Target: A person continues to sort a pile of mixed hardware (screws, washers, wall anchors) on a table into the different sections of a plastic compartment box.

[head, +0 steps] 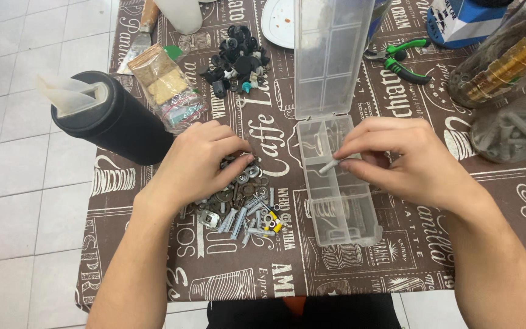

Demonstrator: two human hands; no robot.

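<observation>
A heap of small metal washers, screws and grey wall plugs (pixel 246 207) lies on the brown printed tablecloth (pixel 226 268). My left hand (pixel 199 161) rests on the top of that heap, fingertips touching the washers. A clear plastic compartment box (pixel 339 207) stands to the right with its lid (pixel 330 55) raised. My right hand (pixel 397 158) hovers over the box's upper compartments and pinches a grey wall plug (pixel 329 166) between thumb and forefinger.
A black cylinder container (pixel 117 122) stands at the table's left edge. Behind lie a plastic bag of parts (pixel 168 88), a pile of black parts (pixel 238 58), a white plate (pixel 278 21), green-handled pliers (pixel 403 61) and glass jars (pixel 506 79). White floor tiles lie at left.
</observation>
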